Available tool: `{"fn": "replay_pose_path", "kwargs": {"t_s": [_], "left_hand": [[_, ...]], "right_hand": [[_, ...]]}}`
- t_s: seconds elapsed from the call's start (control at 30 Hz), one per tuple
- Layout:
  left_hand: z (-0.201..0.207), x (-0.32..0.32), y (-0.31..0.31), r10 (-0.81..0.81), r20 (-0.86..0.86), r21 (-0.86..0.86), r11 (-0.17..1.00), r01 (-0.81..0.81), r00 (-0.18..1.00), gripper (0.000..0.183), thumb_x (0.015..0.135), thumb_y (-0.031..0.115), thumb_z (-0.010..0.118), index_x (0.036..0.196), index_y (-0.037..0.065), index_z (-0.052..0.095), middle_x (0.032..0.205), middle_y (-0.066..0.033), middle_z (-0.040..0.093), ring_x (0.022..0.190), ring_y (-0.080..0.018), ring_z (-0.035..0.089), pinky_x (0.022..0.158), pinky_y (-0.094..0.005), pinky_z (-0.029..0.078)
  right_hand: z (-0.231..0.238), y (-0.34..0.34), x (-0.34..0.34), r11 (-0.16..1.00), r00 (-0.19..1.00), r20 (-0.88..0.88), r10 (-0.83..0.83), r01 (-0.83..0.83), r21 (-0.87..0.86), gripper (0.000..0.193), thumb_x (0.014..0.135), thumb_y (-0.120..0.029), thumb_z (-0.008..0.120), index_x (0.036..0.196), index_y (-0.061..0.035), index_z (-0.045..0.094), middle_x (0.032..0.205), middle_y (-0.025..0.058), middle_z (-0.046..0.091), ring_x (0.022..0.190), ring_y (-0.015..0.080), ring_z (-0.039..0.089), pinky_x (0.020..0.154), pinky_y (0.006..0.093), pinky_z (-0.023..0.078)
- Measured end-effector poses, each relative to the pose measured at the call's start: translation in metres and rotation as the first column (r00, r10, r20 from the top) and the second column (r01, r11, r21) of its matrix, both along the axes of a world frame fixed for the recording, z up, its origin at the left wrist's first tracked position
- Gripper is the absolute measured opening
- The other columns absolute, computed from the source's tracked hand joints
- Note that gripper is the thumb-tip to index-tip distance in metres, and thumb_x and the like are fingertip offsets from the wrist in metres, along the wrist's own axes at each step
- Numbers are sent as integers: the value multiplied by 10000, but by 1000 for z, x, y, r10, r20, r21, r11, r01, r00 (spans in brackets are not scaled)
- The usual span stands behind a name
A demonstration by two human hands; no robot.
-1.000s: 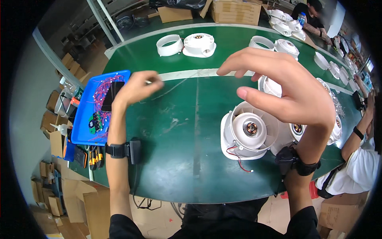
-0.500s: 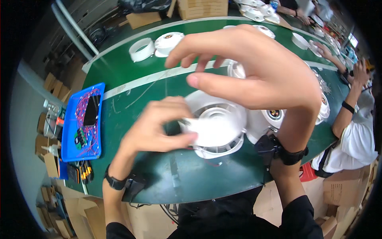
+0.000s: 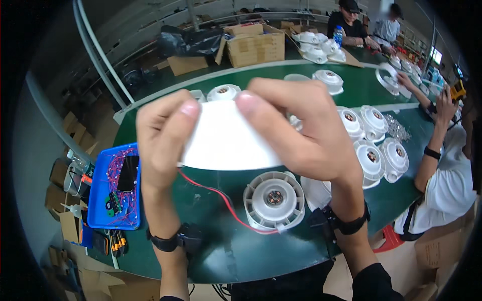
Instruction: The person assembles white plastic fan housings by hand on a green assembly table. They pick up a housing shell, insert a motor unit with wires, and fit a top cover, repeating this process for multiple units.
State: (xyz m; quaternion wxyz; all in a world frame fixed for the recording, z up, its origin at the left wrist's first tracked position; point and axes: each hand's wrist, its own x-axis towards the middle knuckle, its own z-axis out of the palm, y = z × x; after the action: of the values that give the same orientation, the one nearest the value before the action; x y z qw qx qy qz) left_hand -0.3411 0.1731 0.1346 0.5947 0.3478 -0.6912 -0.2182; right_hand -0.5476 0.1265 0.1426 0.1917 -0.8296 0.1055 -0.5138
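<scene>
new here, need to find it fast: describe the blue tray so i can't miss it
Start at the green table and go to its left edge, beside the left hand. The blue tray sits there, a flat rectangle full of pink wires; everything else on the table is round and white.

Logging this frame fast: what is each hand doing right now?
Left hand: closed on the left edge of the white round cover, held up.
Right hand: closed on the same cover's right edge.
</scene>
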Motion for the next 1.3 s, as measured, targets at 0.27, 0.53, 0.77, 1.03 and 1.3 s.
{"fn": "replay_pose_path", "kwargs": {"t_s": [0.27,0.53,0.77,1.03,1.3], "left_hand": [[-6,-12,14,69,73,-20,997,-68,995,559,887,266,657,1334,-18,480,1170,-163,616,1075,-237,618,898,-337,502],[-3,-20,29,11,116,77,997,-20,993,1127,598,381,888,1477,-17,307,1316,-183,528,1230,-266,541,1047,-365,409],[4,-26,35,27,38,155,987,-33,999,914,818,497,671,1464,-58,339,1373,-221,508,1266,-285,518,1086,-377,367],[7,-23,38,19,86,61,998,-25,996,943,827,548,634,1474,-74,343,1418,-270,480,1296,-331,509,1104,-402,355],[7,-2,33,-17,210,-139,989,47,977,966,681,373,816,1437,-78,419,1416,-245,506,1290,-316,529,1106,-400,367]], "right_hand": [[3,11,4,983,963,198,-182,183,11,308,883,-82,632,599,20,572,453,68,429,376,125,395,398,288,300],[1,13,7,973,963,235,-132,171,-152,332,851,-49,657,549,-15,521,433,25,364,359,96,342,382,278,253],[0,12,5,987,964,246,-98,127,-102,345,846,-36,646,534,-23,501,434,19,355,360,93,325,383,277,238],[1,5,-9,998,952,300,53,-38,-54,363,888,-59,600,543,2,507,444,10,389,381,69,346,385,268,243],[-7,-3,-16,997,850,522,71,-50,-54,179,908,-66,610,764,38,634,530,22,492,439,96,410,430,281,305]]}}
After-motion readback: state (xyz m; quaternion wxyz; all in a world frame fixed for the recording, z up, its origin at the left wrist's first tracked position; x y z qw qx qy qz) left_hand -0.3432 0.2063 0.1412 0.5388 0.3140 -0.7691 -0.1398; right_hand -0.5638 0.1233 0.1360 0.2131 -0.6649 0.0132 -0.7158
